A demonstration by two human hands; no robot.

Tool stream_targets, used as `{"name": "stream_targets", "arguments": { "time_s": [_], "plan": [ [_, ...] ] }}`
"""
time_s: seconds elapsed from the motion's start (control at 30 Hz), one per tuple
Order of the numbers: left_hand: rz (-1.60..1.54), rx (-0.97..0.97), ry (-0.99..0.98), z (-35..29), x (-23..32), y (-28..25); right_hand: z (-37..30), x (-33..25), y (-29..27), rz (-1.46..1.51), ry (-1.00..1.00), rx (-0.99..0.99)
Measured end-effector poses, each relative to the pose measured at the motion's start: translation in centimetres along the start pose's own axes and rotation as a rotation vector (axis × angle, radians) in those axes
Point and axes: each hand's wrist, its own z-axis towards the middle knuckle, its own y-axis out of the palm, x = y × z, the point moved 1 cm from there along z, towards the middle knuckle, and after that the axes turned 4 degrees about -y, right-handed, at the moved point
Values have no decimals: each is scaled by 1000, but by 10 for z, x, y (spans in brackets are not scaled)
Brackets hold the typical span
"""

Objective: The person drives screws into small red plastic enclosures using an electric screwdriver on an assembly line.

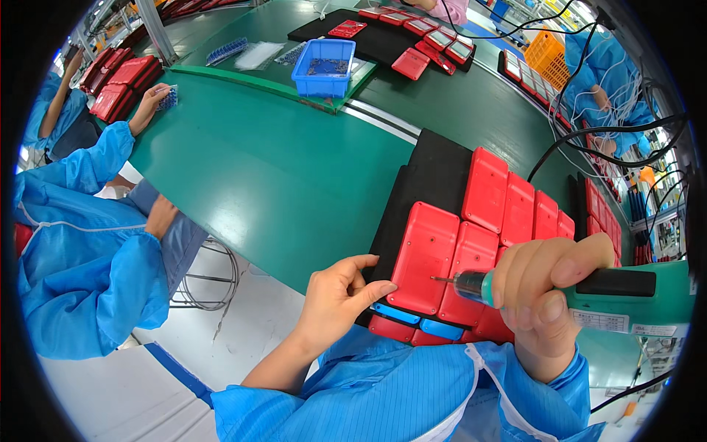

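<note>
My right hand [545, 287] is wrapped round a green and black electric screwdriver [626, 298]. Its thin bit points left, with the tip over the nearest red plastic case [421, 258]; whether it touches a screw is too small to tell. My left hand [335, 298] is at that case's left edge. Its thumb rests by the near corner and its forefinger is stretched apart along the side. Several more red cases [486, 190] lie in rows on a black mat [420, 173]. Blue pieces [442, 329] show along the near edge. My right hand hides part of the rows.
A blue bin [324, 68] of small parts stands on the green bench [280, 173], near a green rail [250, 85]. At left, a co-worker's hand [151, 103] holds a small blue item. Black cables [611, 129] hang at right. Red cases [121, 88] are stacked far left.
</note>
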Motion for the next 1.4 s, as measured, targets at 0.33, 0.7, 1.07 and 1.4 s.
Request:
{"name": "stream_targets", "arguments": {
  "time_s": [0.33, 0.7, 1.07, 1.4],
  "plan": [
    [-133, -81, -36, 2, -17, 1, 7, 9, 16, -197, -111, 142],
    [-127, -57, -34, 1, -13, 1, 13, 5, 19, -281, -40, 102],
    [-124, -49, -31, 1, -15, -1, 17, 9, 24, -244, -27, 135],
    [-204, -49, 2, 4, -22, 4, 15, 13, 22, -284, 19, 124]
  ]
}}
